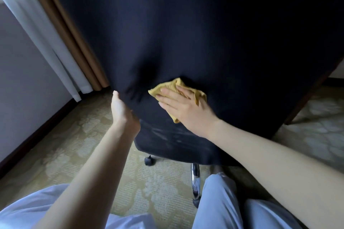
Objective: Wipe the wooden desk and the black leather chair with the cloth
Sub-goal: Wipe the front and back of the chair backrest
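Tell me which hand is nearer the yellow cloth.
Right. The right hand lies flat on the yellow cloth, pressing it against the back of the black chair. The left hand grips the chair's side edge, to the left of the cloth and not touching it.

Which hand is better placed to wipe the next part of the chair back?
The right hand: it presses the yellow cloth flat on the black chair. The left hand grips the chair's edge and likely steadies it.
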A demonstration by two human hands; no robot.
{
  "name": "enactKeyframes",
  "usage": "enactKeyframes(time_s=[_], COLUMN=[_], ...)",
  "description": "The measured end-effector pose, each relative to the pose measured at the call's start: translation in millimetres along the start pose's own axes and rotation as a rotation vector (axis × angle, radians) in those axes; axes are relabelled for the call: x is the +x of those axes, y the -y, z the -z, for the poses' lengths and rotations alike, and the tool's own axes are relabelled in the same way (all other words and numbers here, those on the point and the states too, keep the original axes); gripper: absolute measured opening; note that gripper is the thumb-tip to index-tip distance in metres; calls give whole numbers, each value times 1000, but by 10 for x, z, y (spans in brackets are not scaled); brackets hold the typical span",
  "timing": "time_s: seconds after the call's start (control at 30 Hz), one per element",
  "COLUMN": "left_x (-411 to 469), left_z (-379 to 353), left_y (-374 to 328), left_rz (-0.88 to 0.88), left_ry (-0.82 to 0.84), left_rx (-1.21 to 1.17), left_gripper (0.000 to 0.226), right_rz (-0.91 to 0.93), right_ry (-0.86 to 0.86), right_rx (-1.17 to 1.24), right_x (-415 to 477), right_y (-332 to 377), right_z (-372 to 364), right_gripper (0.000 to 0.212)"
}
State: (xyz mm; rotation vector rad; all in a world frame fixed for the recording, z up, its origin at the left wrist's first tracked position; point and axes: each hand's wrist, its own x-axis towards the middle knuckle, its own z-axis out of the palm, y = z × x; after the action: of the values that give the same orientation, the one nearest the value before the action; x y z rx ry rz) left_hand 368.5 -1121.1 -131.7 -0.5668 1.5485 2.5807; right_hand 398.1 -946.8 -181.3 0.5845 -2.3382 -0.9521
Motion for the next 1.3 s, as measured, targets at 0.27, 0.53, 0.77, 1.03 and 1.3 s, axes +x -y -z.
enactKeyframes(time_s=[0.27, 0.53, 0.77, 1.03, 1.3], left_x=[-141, -150, -84, 50, 87], left_z=[-127, -356, -374, -219, 16], left_y=[503, 561, 568, 508, 448], left_rz=[227, 235, 214, 172, 64], left_ry=[145, 244, 226, 238, 62], left_rx=[-22, -70, -38, -23, -50], left_gripper=[37, 62, 65, 59, 61], right_rz=[209, 48, -21, -95, 4], right_ry=[307, 57, -85, -121, 125], right_rx=[38, 93, 83, 0, 98], right_x=[-861, -1306, -954, -296, -426], right_y=[-17, -721, -1207, -885, -215], right_z=[-253, -81, 362, 614, 171], right_gripper=[52, 54, 53, 54, 60])
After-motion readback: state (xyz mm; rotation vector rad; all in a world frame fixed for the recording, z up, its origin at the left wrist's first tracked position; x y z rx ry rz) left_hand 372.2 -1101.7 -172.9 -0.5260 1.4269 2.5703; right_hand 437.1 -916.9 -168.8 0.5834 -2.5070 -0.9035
